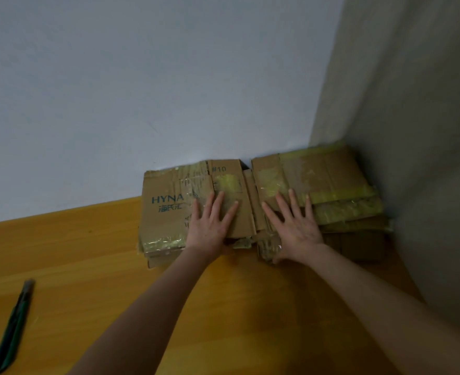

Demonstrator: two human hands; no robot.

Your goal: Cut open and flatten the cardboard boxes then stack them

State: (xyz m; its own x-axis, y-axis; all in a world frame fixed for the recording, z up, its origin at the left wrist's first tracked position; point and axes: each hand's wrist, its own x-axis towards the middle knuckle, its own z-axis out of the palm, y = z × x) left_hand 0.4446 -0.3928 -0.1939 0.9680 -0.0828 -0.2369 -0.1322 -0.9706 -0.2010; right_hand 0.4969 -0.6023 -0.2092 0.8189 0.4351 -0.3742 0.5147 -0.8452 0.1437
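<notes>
2 hands, both spread flat and palm down, press on flattened cardboard. The left hand lies with straight, slightly fanned fingers on the left stack, over a patch of shiny tape; its thumb is hidden at the near edge. The right hand lies with 4 fingers splayed on the right stack, and its thumb reaches down over the near edge. Neither hand curls round or pinches anything. The 2 stacks sit side by side, touching or nearly so along a narrow seam between the hands. The top sheet of the left stack bears the print "HYNA", 1 line of characters beneath it and the mark "#10"; at least 2 layers show at its near edge. The right stack shows several stepped layers with yellowish tape strips; their exact count cannot be told. Both stacks rest on the wooden floor, pushed into the corner where the pale wall meets the grey side wall. 1 green-handled knife lies on the floor at lower left, well apart from the stacks and from both hands.
</notes>
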